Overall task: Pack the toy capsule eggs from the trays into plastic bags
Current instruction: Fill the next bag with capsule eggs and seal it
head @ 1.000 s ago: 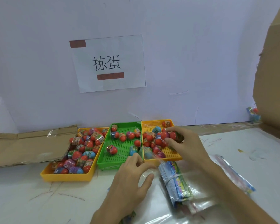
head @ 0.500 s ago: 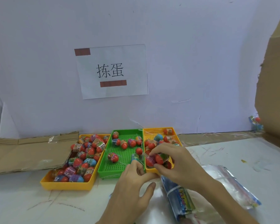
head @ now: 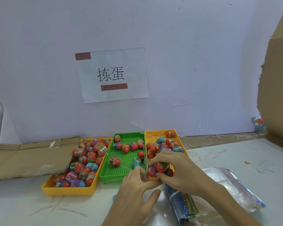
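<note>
Three trays of toy capsule eggs stand side by side: a left yellow tray (head: 69, 190) piled with eggs, a green tray (head: 107, 174) with several, and a right yellow tray (head: 178, 136). My right hand (head: 175, 170) grips a few red-topped eggs (head: 157, 168) over the right tray's near end. My left hand (head: 136, 191) pinches the mouth of a clear plastic bag (head: 145, 162) right beside those eggs. Whether the eggs are inside the bag is unclear.
A banded bundle of printed bags (head: 185, 204) and a loose clear bag stack (head: 232, 186) lie on the white table to the right. Flattened cardboard (head: 28, 157) lies at left, a cardboard box (head: 278, 88) stands at right, and a paper sign (head: 113, 75) hangs on the wall.
My right hand lifted eggs from the right yellow tray's middle and drew them toward me to the tray's near end. My left hand rose from the table to the bag's mouth.
</note>
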Action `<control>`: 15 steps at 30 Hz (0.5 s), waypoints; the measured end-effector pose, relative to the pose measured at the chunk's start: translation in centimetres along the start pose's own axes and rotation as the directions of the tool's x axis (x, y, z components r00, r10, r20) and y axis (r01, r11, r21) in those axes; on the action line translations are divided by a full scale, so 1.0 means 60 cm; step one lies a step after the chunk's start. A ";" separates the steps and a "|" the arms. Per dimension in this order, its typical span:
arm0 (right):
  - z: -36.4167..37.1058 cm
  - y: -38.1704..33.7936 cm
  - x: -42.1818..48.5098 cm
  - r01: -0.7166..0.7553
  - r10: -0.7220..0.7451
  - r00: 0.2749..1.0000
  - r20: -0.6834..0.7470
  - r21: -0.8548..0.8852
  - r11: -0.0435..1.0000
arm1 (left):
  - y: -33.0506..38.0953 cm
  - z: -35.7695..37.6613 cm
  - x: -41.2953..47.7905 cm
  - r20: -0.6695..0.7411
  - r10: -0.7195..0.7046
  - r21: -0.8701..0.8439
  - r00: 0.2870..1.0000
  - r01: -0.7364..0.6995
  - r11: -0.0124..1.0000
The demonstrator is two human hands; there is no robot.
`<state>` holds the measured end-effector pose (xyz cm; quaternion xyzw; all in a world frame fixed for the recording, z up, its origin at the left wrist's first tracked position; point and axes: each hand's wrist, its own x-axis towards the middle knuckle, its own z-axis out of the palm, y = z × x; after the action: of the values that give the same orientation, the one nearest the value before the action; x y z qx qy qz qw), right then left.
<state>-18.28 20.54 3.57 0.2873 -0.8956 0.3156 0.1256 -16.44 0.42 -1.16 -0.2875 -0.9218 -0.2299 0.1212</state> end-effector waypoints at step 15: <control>0.003 -0.005 -0.001 -0.017 0.015 0.997 0.079 0.026 1.000 | -0.005 0.002 0.000 0.072 0.008 0.007 0.997 -0.008 1.000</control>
<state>-18.06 20.27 3.54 0.2939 -0.8979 0.3170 0.0837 -16.61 0.26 -1.35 -0.2989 -0.9253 -0.2155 0.0898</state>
